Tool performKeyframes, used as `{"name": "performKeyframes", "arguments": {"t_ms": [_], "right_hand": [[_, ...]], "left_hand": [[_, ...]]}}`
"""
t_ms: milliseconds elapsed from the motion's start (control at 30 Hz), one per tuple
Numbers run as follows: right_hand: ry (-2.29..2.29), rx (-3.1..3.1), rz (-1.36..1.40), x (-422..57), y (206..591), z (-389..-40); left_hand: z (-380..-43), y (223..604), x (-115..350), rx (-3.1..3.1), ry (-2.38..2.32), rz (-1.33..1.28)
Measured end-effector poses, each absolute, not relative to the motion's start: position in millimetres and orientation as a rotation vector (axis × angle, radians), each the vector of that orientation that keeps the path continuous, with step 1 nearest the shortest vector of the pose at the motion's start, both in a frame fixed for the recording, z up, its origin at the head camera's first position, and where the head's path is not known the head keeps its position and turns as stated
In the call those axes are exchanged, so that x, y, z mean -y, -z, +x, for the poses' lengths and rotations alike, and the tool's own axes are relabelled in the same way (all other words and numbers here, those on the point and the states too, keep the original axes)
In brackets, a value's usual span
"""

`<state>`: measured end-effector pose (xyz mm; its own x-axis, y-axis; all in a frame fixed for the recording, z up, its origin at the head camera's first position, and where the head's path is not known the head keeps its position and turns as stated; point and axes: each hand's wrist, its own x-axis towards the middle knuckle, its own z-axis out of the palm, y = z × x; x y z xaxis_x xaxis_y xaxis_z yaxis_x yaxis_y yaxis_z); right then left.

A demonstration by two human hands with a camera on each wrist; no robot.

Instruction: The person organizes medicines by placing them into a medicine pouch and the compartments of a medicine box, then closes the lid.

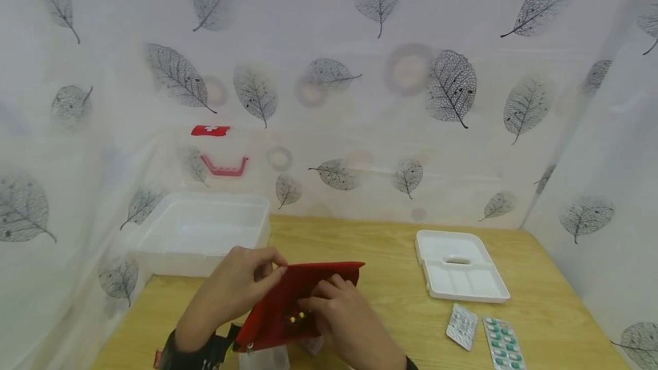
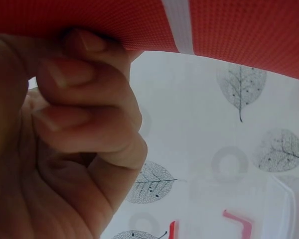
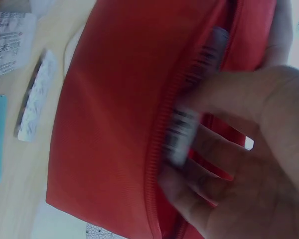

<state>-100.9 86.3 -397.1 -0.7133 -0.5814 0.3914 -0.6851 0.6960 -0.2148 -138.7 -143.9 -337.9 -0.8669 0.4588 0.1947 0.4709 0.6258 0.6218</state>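
A red zip pouch [image 1: 269, 313] is held tilted above the table, its zipper open. My left hand [image 1: 231, 287] pinches the pouch's upper left edge between thumb and fingers. In the left wrist view a white stripe crosses the pouch's red fabric [image 2: 134, 25]. At the opening is my right hand [image 1: 349, 318], holding a silver printed blister pack [image 3: 182, 132] between thumb and fingers, partly inside the pouch. Yellow pills show beside those fingers in the head view. The rest of the pouch's inside is hidden.
A clear plastic box [image 1: 205, 264] with a red handle [image 1: 226, 170] stands at the back left. Toward the right lie a white compartment tray [image 1: 429, 270], a silver blister pack [image 1: 461, 326] and a green-and-white capsule pack [image 1: 504, 344]. A printed packet [image 3: 10, 45] lies near the pouch.
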Motion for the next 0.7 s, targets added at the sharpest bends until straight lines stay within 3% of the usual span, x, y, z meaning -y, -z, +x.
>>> {"name": "performKeyframes", "arguments": {"t_ms": [700], "right_hand": [[-0.901, 2.805, 0.959, -109, 370, -92]], "left_hand": [[-146, 346, 154, 2.818, 1.074, -0.798]]}}
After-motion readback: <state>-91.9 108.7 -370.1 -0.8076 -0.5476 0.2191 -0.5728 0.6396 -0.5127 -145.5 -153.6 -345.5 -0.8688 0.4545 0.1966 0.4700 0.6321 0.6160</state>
